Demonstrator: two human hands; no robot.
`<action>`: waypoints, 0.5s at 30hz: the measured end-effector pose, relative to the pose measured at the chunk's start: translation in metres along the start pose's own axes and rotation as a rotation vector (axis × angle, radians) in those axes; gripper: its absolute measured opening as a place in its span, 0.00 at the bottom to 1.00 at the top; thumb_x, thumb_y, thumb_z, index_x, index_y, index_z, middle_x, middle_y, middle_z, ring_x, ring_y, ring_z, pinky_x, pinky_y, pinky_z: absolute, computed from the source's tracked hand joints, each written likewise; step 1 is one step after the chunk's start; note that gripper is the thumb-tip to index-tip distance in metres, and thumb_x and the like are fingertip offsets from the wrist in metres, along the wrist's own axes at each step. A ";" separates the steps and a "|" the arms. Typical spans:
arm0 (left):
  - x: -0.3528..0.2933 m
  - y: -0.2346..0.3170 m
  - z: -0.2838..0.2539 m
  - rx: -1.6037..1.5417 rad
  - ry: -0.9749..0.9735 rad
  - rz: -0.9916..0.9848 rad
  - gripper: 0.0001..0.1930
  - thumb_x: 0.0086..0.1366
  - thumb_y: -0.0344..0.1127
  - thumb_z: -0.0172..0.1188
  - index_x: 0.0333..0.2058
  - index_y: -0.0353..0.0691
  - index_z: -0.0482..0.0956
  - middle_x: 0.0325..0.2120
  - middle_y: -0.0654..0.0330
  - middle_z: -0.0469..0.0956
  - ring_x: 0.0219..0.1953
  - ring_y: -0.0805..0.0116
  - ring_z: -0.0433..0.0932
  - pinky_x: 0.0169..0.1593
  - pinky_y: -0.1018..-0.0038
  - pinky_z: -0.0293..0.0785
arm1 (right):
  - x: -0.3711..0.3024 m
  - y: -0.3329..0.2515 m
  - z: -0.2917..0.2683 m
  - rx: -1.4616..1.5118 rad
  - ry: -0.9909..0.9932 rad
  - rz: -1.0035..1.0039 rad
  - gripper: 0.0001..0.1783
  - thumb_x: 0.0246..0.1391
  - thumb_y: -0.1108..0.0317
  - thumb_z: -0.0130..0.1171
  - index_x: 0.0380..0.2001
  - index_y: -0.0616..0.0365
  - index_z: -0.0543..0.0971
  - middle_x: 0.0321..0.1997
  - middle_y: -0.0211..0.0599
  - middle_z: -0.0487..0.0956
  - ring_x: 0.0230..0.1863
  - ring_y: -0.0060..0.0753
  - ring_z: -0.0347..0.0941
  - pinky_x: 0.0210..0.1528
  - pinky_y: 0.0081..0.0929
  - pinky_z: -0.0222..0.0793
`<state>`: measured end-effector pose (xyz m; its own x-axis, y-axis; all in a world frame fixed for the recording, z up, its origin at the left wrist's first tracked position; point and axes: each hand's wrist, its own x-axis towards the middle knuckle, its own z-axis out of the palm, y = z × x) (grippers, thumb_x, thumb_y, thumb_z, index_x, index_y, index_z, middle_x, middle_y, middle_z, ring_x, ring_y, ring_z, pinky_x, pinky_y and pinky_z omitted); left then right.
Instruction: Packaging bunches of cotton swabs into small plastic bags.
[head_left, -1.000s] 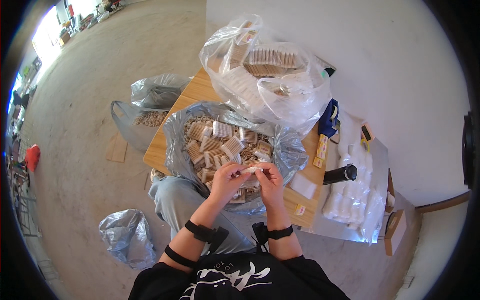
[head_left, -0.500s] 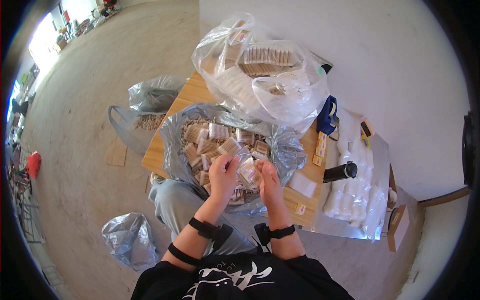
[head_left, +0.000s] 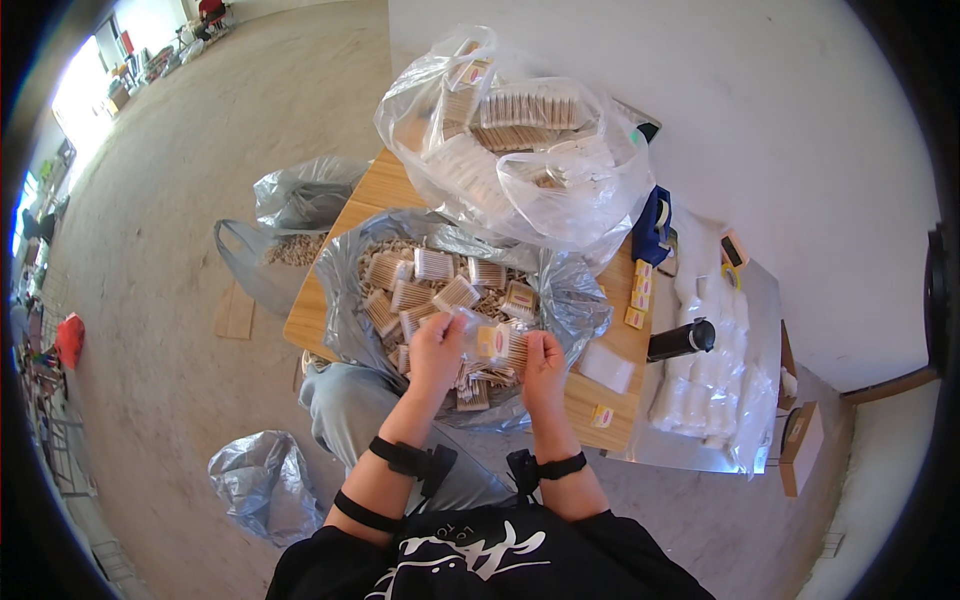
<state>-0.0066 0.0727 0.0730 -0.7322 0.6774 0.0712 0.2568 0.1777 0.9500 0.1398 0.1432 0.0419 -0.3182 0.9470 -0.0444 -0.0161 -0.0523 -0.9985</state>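
Between my hands is a small clear packet of cotton swabs point(head_left: 493, 342) with a yellow and white label, held above an open grey plastic bag point(head_left: 575, 290). My left hand point(head_left: 436, 352) pinches the clear plastic end of the packet, fingers closed. At the other end, where the swab tips show, my right hand point(head_left: 545, 368) grips with thumb and fingers. Inside the grey bag, bundles of cotton swabs point(head_left: 434, 264) lie on many loose swabs, several of the bundles right beside my left hand.
The wooden table point(head_left: 365, 195) also bears a clear bag of packed swabs point(head_left: 575, 215), a blue tape dispenser point(head_left: 652, 228), small yellow label cards point(head_left: 640, 290) and white sheets point(head_left: 606, 368). To the right are a black bottle point(head_left: 682, 341) and plastic-wrapped white bundles point(head_left: 708, 370). Grey bags point(head_left: 265, 480) rest on the floor.
The packet has turned from tilted to nearly level and is stretched between my hands. My right hand has closed on its swab end; my left hand has shifted slightly left.
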 end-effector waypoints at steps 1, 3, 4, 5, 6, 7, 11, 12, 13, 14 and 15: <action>0.002 0.001 -0.003 0.000 0.000 -0.001 0.12 0.63 0.37 0.57 0.26 0.34 0.75 0.17 0.61 0.72 0.21 0.76 0.68 0.26 0.77 0.65 | 0.002 -0.001 -0.003 0.079 0.011 0.070 0.14 0.63 0.61 0.47 0.28 0.57 0.73 0.22 0.22 0.69 0.22 0.12 0.61 0.22 0.16 0.58; 0.005 0.002 -0.011 0.088 -0.052 -0.054 0.11 0.63 0.37 0.57 0.27 0.34 0.75 0.17 0.61 0.72 0.20 0.78 0.67 0.25 0.77 0.65 | 0.004 -0.004 -0.003 0.159 0.020 0.142 0.14 0.63 0.61 0.47 0.28 0.57 0.74 0.21 0.22 0.69 0.22 0.13 0.60 0.22 0.16 0.58; 0.006 -0.002 -0.013 0.090 -0.050 -0.055 0.11 0.63 0.37 0.57 0.27 0.34 0.75 0.17 0.61 0.72 0.20 0.78 0.67 0.25 0.77 0.65 | 0.005 -0.005 -0.001 0.110 0.006 0.159 0.14 0.63 0.61 0.48 0.28 0.58 0.74 0.21 0.22 0.69 0.22 0.13 0.60 0.23 0.16 0.58; 0.008 -0.008 -0.013 0.075 0.036 0.033 0.11 0.63 0.36 0.57 0.25 0.34 0.74 0.17 0.61 0.72 0.20 0.77 0.68 0.24 0.77 0.65 | 0.005 -0.006 0.001 0.061 -0.008 0.175 0.14 0.63 0.61 0.49 0.29 0.58 0.74 0.21 0.22 0.70 0.22 0.14 0.61 0.24 0.16 0.59; 0.009 -0.010 -0.016 0.060 0.124 0.123 0.12 0.63 0.36 0.57 0.24 0.34 0.73 0.17 0.61 0.71 0.19 0.77 0.68 0.24 0.76 0.64 | 0.008 0.000 0.002 0.063 -0.012 0.175 0.14 0.63 0.61 0.49 0.29 0.58 0.74 0.21 0.22 0.70 0.22 0.14 0.61 0.24 0.16 0.59; 0.013 -0.012 -0.022 0.058 0.120 0.126 0.12 0.63 0.36 0.57 0.24 0.34 0.73 0.17 0.61 0.71 0.19 0.77 0.68 0.24 0.76 0.64 | 0.014 0.010 -0.001 0.074 0.052 0.125 0.14 0.62 0.61 0.49 0.29 0.59 0.74 0.21 0.24 0.70 0.23 0.16 0.63 0.25 0.17 0.61; 0.031 -0.015 -0.049 0.088 0.168 0.005 0.14 0.62 0.37 0.57 0.22 0.34 0.69 0.16 0.56 0.69 0.18 0.67 0.67 0.24 0.71 0.64 | 0.027 0.031 -0.013 -0.282 0.137 -0.054 0.13 0.61 0.61 0.50 0.32 0.62 0.74 0.24 0.34 0.72 0.28 0.29 0.70 0.31 0.27 0.67; 0.032 -0.010 -0.051 0.172 0.173 0.043 0.15 0.62 0.38 0.57 0.21 0.35 0.68 0.16 0.52 0.68 0.17 0.59 0.65 0.24 0.68 0.63 | 0.029 0.033 -0.011 -0.282 0.137 -0.054 0.13 0.61 0.61 0.50 0.32 0.62 0.74 0.24 0.34 0.72 0.28 0.29 0.70 0.31 0.27 0.67; 0.033 -0.002 -0.051 0.209 0.187 0.109 0.15 0.62 0.38 0.57 0.21 0.35 0.68 0.15 0.52 0.68 0.17 0.59 0.65 0.24 0.67 0.63 | 0.032 0.036 -0.009 -0.391 0.128 -0.149 0.14 0.61 0.61 0.50 0.34 0.63 0.73 0.28 0.40 0.73 0.31 0.36 0.71 0.32 0.30 0.67; 0.031 0.003 -0.050 0.208 0.185 0.111 0.15 0.62 0.38 0.57 0.21 0.35 0.68 0.15 0.52 0.68 0.17 0.59 0.65 0.24 0.67 0.63 | 0.035 0.038 -0.006 -0.499 0.119 -0.244 0.14 0.61 0.61 0.49 0.37 0.63 0.72 0.31 0.45 0.74 0.33 0.43 0.72 0.33 0.33 0.68; 0.028 0.006 -0.052 0.270 0.195 0.148 0.15 0.62 0.38 0.57 0.22 0.35 0.68 0.15 0.52 0.68 0.17 0.58 0.65 0.24 0.67 0.63 | 0.031 0.026 0.003 -0.492 0.111 -0.243 0.14 0.61 0.61 0.49 0.37 0.63 0.72 0.31 0.45 0.74 0.33 0.43 0.72 0.33 0.33 0.68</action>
<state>-0.0583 0.0557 0.0964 -0.7744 0.5655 0.2836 0.5073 0.2872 0.8125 0.1261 0.1704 0.0146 -0.2581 0.9426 0.2121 0.3766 0.3003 -0.8763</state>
